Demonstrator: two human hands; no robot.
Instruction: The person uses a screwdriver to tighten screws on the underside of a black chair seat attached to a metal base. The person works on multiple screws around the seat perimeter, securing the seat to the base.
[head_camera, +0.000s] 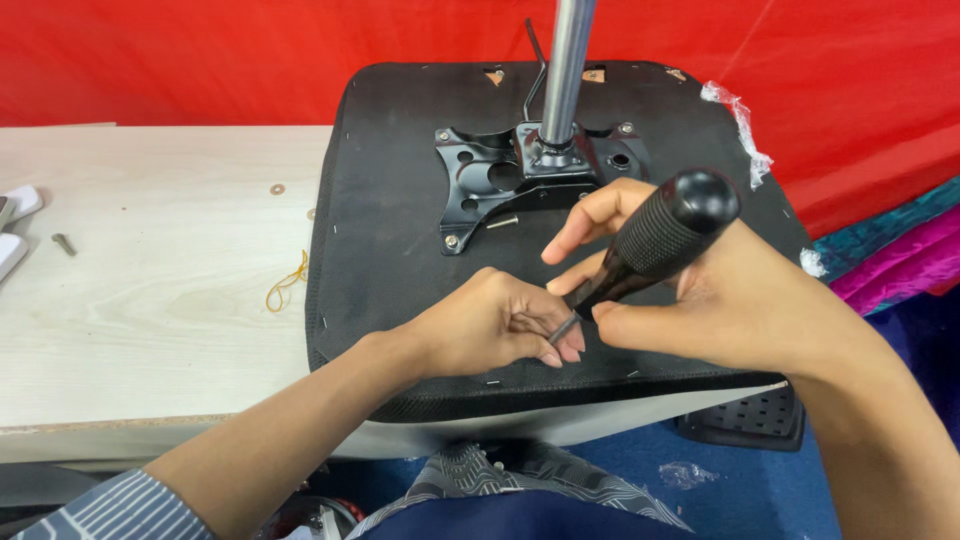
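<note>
An upturned black chair seat (400, 250) lies on a pale wooden table (150, 280). A black metal mounting plate (490, 185) with a chrome post (565, 60) is fixed to its underside. My right hand (720, 300) grips a screwdriver (655, 245) with a black ribbed handle, tip pointing down-left. My left hand (490, 325) pinches the screwdriver's metal tip near the seat's front edge; whatever sits between the fingers is hidden. A loose screw (503, 222) rests by the plate.
A washer (277, 189), a yellow string loop (287, 282) and a screw (64, 243) lie on the table. White parts (15, 225) sit at the left edge. Red cloth (200, 50) hangs behind. A black plastic piece (745, 420) is on the blue floor.
</note>
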